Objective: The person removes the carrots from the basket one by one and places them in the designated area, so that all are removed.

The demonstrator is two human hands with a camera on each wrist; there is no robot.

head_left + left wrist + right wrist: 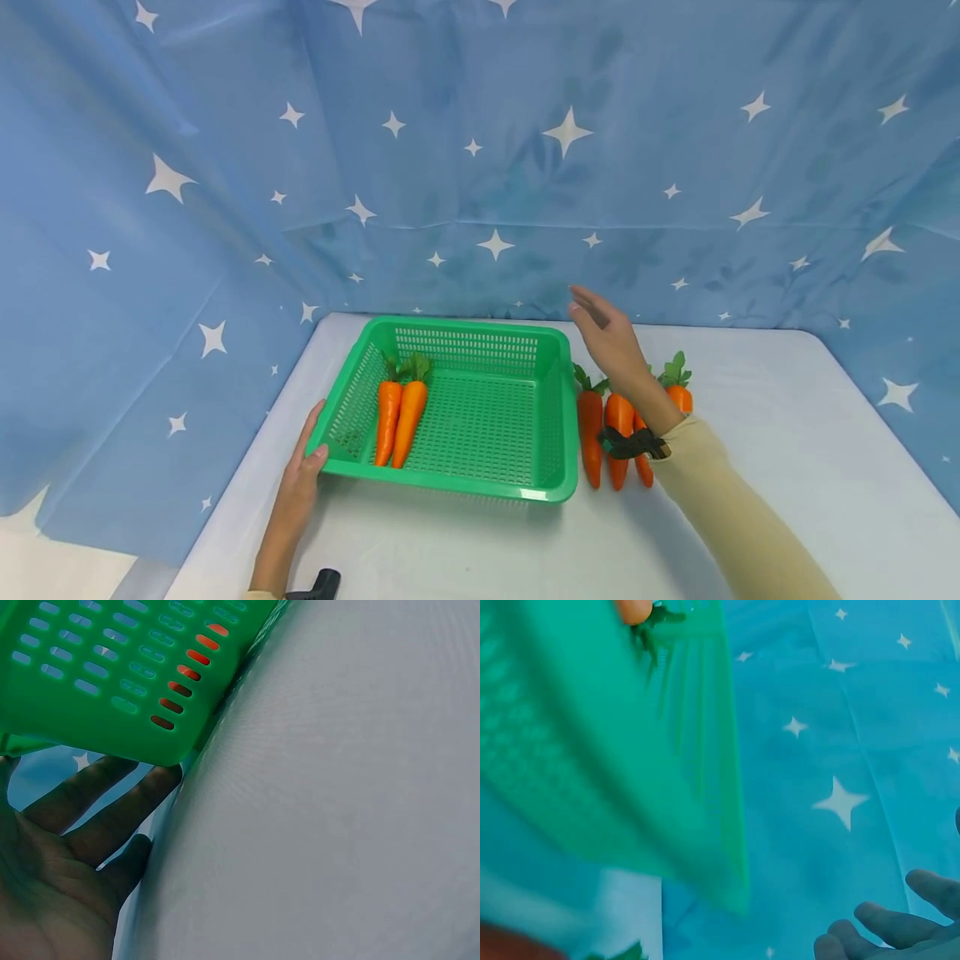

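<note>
A green plastic basket [480, 487] with slotted walls stands on the table in the head view. Inside it, at the left, lie two orange carrots [408, 421] with green tops. My left hand [300, 487] touches the basket's near left corner, its fingers [112, 802] extended along the outside and the thumb by the rim. Beyond the basket's far right corner, my right hand [611, 337] hovers with nothing in it, fingers relaxed. Several more carrots [590, 433] lie right of the basket, partly hidden under my right forearm.
The white tabletop [780, 400] extends to the right and in front of the basket. A blue curtain [480, 167] with white stars hangs behind the table and along its sides. Black straps [636, 443] circle the wrists.
</note>
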